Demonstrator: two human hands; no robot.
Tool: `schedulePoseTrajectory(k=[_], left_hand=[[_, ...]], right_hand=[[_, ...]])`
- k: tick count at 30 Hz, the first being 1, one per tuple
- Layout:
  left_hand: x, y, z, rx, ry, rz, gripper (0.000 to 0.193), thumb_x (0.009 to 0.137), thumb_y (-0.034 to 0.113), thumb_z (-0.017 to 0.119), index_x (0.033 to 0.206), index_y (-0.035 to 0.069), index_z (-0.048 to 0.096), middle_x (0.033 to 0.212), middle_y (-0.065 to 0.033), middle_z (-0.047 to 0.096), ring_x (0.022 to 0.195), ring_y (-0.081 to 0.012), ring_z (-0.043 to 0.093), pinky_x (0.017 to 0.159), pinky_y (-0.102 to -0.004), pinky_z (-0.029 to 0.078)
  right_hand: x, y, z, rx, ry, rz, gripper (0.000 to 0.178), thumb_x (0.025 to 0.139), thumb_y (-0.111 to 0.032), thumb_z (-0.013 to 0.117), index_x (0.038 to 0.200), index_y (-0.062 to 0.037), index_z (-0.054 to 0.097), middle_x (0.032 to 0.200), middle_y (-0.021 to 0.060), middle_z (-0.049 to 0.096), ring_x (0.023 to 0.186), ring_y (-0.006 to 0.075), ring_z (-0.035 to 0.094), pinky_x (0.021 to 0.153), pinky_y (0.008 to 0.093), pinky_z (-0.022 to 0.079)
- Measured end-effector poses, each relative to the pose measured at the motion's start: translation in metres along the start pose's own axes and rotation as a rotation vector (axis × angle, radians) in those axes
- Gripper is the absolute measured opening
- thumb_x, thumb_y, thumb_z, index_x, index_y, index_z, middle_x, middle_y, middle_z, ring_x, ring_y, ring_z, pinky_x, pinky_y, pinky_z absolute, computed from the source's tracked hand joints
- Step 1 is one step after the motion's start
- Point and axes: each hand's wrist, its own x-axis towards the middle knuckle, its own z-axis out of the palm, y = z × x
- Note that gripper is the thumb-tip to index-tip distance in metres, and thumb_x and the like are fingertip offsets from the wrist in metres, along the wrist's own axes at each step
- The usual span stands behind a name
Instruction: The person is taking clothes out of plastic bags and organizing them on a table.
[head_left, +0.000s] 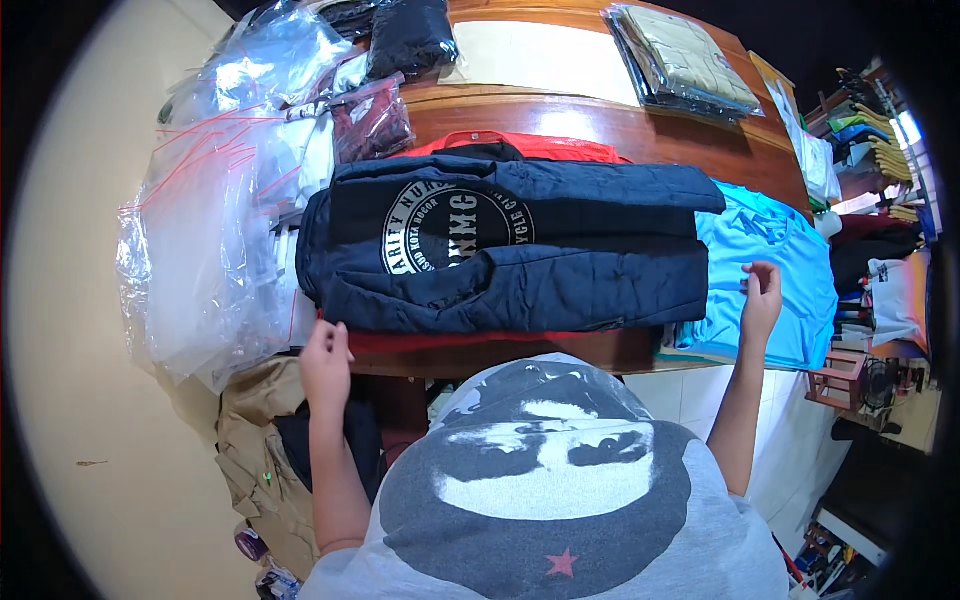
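A dark navy long-sleeved garment lies stretched across the table, both sleeves laid lengthwise toward the right. Between them shows its black panel with a round white print. My left hand is just off the garment's near left corner, fingers loosely bent and apart, holding nothing. Over the light blue shirt at the right hovers my right hand, its fingers curved, thumb apart and nothing in them. Whether it touches the blue cloth I cannot tell. Red cloth sticks out from under the dark garment.
Clear plastic bags with red strips are heaped at the left. Behind them lie bagged dark clothes and a bagged maroon garment. Packed beige clothes sit at the far right. Tan cloth hangs below the table's left side.
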Motion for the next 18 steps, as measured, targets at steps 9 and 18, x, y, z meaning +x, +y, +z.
schedulePoseTrajectory(k=[9,18], left_hand=[[0.077,0.121,0.1,0.276,-0.17,0.829,0.027,0.084,0.018,0.065,0.107,0.004,0.063,0.112,-0.0133,0.062,0.104,-0.0321,0.058,0.09,-0.0406,0.046],[0.177,0.135,0.164,0.452,-0.027,0.81,0.055,0.084,0.035,0.067,0.133,0.015,0.053,0.136,-0.0098,0.047,0.125,-0.0317,0.044,0.105,-0.0507,0.035]], right_hand=[[-0.026,-0.128,0.162,-0.225,-0.532,-0.704,0.027,0.076,0.001,0.058,0.103,-0.0042,0.061,0.101,0.0128,0.061,0.097,0.0313,0.056,0.09,0.0387,0.046],[0.033,-0.107,0.23,-0.447,-0.474,-0.706,0.054,0.079,-0.017,0.067,0.13,-0.0136,0.05,0.139,0.0108,0.046,0.127,0.0314,0.044,0.107,0.0453,0.037]])
